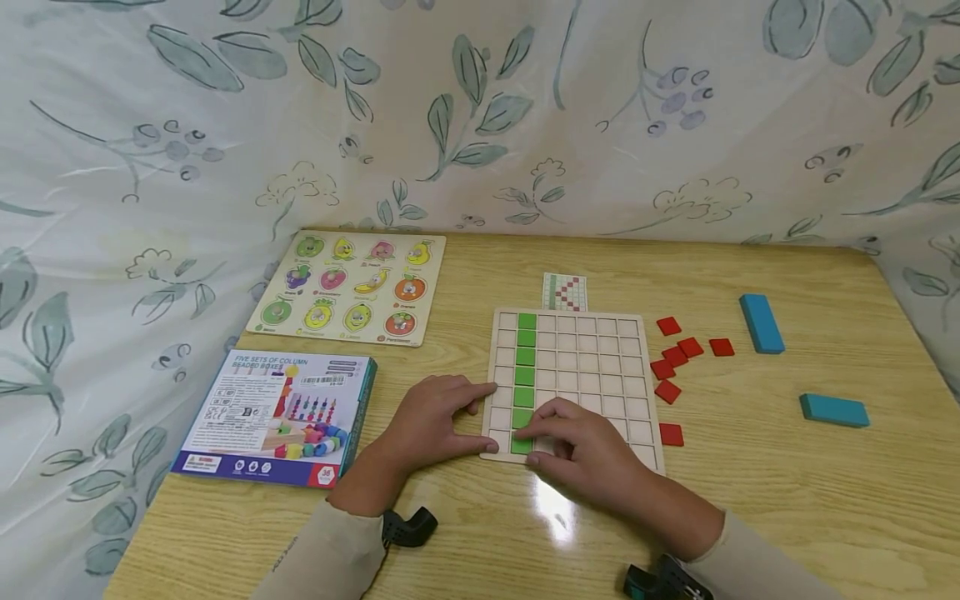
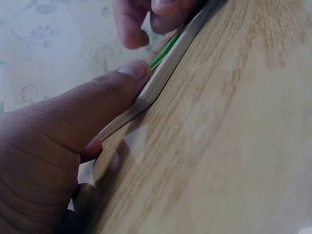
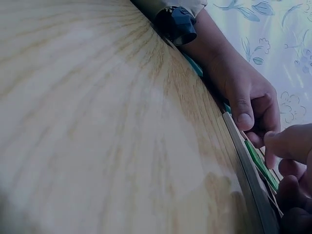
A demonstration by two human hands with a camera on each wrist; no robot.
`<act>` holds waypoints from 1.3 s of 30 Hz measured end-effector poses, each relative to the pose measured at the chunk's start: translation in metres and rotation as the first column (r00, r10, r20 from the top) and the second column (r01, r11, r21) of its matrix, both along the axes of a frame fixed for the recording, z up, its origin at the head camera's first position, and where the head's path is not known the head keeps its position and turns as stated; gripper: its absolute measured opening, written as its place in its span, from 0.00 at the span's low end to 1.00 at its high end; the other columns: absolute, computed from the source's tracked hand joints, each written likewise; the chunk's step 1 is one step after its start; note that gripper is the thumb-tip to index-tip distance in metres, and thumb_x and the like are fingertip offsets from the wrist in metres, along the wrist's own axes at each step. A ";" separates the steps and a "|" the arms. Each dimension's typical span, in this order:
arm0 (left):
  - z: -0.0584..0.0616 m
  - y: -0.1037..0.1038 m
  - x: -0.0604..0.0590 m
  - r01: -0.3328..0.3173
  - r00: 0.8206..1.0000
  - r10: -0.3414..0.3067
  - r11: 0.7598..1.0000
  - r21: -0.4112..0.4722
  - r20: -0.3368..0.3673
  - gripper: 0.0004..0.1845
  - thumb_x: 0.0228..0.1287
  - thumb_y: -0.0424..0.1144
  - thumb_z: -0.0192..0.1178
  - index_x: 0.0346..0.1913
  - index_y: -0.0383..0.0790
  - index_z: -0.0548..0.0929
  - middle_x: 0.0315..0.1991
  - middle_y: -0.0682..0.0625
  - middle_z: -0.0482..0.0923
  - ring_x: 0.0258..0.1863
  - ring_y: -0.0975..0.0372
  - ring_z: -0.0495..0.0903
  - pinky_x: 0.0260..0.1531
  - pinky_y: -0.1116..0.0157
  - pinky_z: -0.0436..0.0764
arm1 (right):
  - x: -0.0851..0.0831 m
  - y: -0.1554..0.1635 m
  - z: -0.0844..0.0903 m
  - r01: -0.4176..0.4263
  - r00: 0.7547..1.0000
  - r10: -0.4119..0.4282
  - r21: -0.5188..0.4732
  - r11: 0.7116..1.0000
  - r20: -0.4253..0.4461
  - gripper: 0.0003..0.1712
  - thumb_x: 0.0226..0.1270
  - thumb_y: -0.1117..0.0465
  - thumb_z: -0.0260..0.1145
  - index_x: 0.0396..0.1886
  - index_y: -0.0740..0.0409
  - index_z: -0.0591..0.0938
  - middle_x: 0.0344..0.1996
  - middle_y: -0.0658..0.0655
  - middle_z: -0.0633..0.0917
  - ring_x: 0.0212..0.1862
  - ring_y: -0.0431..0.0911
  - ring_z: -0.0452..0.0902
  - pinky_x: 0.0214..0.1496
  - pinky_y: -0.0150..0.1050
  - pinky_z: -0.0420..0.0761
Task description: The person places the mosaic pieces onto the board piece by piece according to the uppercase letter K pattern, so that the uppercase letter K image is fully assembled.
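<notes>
A wooden grid board (image 1: pixel 600 385) lies on the table, with one column of green tiles (image 1: pixel 525 358) filled from far edge to near edge. My left hand (image 1: pixel 480 417) rests flat at the board's left edge, its thumb (image 2: pixel 117 83) pressed against the near corner of the board (image 2: pixel 161 80). My right hand (image 1: pixel 536 437) lies over the board's near left part, fingertips (image 3: pixel 292 141) pressing the nearest green tile (image 3: pixel 261 163). The left hand (image 3: pixel 248 97) shows beyond the board edge (image 3: pixel 246 165) in the right wrist view.
Several loose red tiles (image 1: pixel 675 358) lie right of the board, with two blue blocks (image 1: pixel 761 322) (image 1: pixel 834 409) farther right. A pattern card (image 1: pixel 564 292) sits behind the board. A fruit puzzle (image 1: pixel 352 287) and a toy box (image 1: pixel 277 417) lie to the left. Floral cloth surrounds the table.
</notes>
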State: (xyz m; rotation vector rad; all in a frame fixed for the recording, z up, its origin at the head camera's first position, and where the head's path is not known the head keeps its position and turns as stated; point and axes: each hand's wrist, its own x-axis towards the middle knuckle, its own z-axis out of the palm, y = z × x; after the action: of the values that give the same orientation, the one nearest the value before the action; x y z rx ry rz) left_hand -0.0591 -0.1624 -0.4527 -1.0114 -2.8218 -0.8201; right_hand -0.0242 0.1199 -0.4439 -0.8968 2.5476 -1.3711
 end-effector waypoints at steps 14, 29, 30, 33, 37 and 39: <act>0.003 0.000 0.001 0.001 1.000 -0.001 1.000 -0.011 0.012 0.39 0.53 0.62 0.82 0.66 0.47 0.86 0.36 0.62 0.74 0.35 0.68 0.70 0.46 0.60 0.76 | 0.008 0.016 0.003 0.036 0.998 -0.039 -0.066 0.997 -0.047 0.22 0.63 0.64 0.81 0.57 0.48 0.90 0.45 0.46 0.84 0.27 0.32 0.70 0.29 0.30 0.73; 0.003 0.000 0.001 0.003 1.000 -0.002 1.000 -0.014 0.008 0.39 0.54 0.63 0.80 0.66 0.48 0.86 0.36 0.63 0.73 0.35 0.68 0.70 0.45 0.61 0.75 | 0.013 0.068 0.010 0.183 0.980 -0.180 0.030 0.983 -0.081 0.28 0.61 0.66 0.82 0.61 0.48 0.88 0.45 0.44 0.84 0.29 0.35 0.71 0.32 0.29 0.73; 0.003 0.000 0.001 0.002 1.000 -0.002 1.000 -0.013 0.008 0.39 0.54 0.63 0.80 0.66 0.48 0.86 0.36 0.63 0.73 0.35 0.68 0.70 0.46 0.61 0.75 | 0.013 0.072 0.011 0.195 0.978 -0.190 0.040 0.980 -0.088 0.28 0.61 0.65 0.82 0.62 0.48 0.87 0.45 0.43 0.84 0.29 0.35 0.71 0.32 0.29 0.73; 0.003 0.000 0.001 0.000 1.000 0.000 1.000 -0.010 0.008 0.39 0.54 0.63 0.80 0.66 0.48 0.86 0.36 0.63 0.73 0.36 0.68 0.70 0.46 0.61 0.75 | 0.013 0.084 0.012 0.222 0.971 -0.213 0.069 0.973 -0.112 0.30 0.60 0.65 0.83 0.62 0.48 0.87 0.46 0.44 0.83 0.29 0.35 0.70 0.32 0.28 0.71; 0.002 0.000 0.001 -0.004 1.000 0.004 1.000 -0.007 0.009 0.39 0.54 0.63 0.81 0.66 0.48 0.86 0.36 0.63 0.73 0.36 0.68 0.70 0.46 0.61 0.75 | 0.013 0.101 0.011 0.257 0.961 -0.241 0.114 0.960 -0.133 0.30 0.58 0.64 0.85 0.61 0.48 0.87 0.48 0.44 0.82 0.29 0.35 0.70 0.32 0.28 0.70; 0.002 0.000 0.001 -0.006 1.000 0.006 1.000 -0.007 0.010 0.39 0.53 0.63 0.81 0.66 0.48 0.86 0.36 0.63 0.74 0.36 0.68 0.70 0.46 0.61 0.75 | 0.014 0.110 0.011 0.276 0.957 -0.258 0.141 0.951 -0.134 0.31 0.57 0.64 0.85 0.61 0.48 0.87 0.48 0.44 0.81 0.29 0.35 0.70 0.31 0.28 0.71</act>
State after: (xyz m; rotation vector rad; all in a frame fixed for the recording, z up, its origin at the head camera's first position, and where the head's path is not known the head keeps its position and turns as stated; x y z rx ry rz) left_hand -0.0579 -0.1621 -0.4512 -1.0017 -2.8365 -0.8176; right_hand -0.0105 0.2294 -0.4331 -0.6383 2.9056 -1.1837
